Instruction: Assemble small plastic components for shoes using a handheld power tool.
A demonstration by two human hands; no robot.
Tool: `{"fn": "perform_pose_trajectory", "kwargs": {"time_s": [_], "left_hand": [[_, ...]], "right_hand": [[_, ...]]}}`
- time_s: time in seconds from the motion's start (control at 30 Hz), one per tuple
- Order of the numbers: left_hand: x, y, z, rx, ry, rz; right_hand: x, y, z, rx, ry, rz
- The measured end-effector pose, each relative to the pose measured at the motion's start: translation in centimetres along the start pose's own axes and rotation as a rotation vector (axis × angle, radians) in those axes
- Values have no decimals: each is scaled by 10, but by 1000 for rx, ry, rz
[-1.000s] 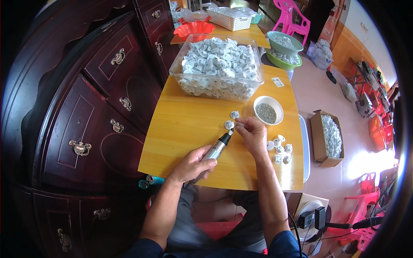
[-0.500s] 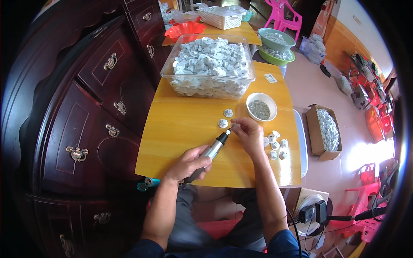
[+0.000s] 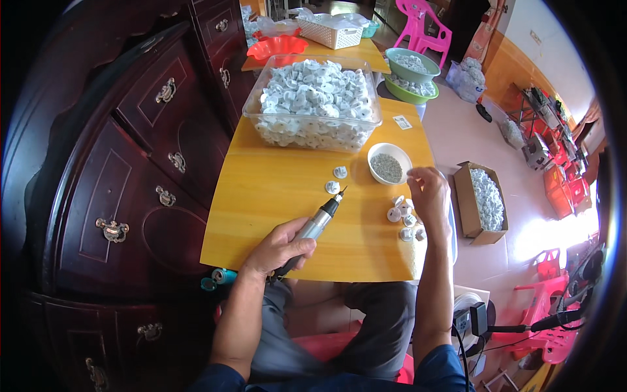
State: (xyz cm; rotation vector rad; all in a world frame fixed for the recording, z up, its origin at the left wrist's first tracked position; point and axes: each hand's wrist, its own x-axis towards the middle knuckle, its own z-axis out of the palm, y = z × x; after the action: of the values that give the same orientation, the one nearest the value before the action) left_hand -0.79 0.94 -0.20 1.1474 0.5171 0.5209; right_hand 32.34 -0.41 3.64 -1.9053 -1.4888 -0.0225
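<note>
My left hand (image 3: 284, 245) is wrapped around a silver and black electric screwdriver (image 3: 316, 227), its thin bit pointing up and away over the wooden table. Close to the bit tip lie two small round white plastic parts (image 3: 332, 187). My right hand (image 3: 428, 196) is raised at the right edge of the table, fingers pinched together beside the rim of a white bowl (image 3: 371, 159) of tiny metal screws (image 3: 386, 168). Whatever those fingertips hold, if anything, is too small to name. Below that hand sits a group of several white plastic parts (image 3: 407, 221), partly covered by my wrist.
A large clear tub (image 3: 258, 119) heaped with white parts fills the table's far end. Dark wooden drawers (image 3: 137, 196) stand along the left. On the floor to the right is a cardboard box (image 3: 465, 196) of white parts. Green basins (image 3: 428, 91) stand beyond the table.
My right hand has left the screwdriver's tip and moved right to beside the bowl and the group of parts. The left hand still holds the screwdriver in nearly the same place.
</note>
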Motion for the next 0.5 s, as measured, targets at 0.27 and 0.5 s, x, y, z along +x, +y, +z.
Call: {"fn": "perform_pose_trajectory", "kwargs": {"time_s": [0.27,0.5], "left_hand": [[3,4,3,12,28,-32],[0,8,5,20,78,-46]], "right_hand": [[65,-6,40,-282,-447,37],[72,3,64,-455,-508,92]]}}
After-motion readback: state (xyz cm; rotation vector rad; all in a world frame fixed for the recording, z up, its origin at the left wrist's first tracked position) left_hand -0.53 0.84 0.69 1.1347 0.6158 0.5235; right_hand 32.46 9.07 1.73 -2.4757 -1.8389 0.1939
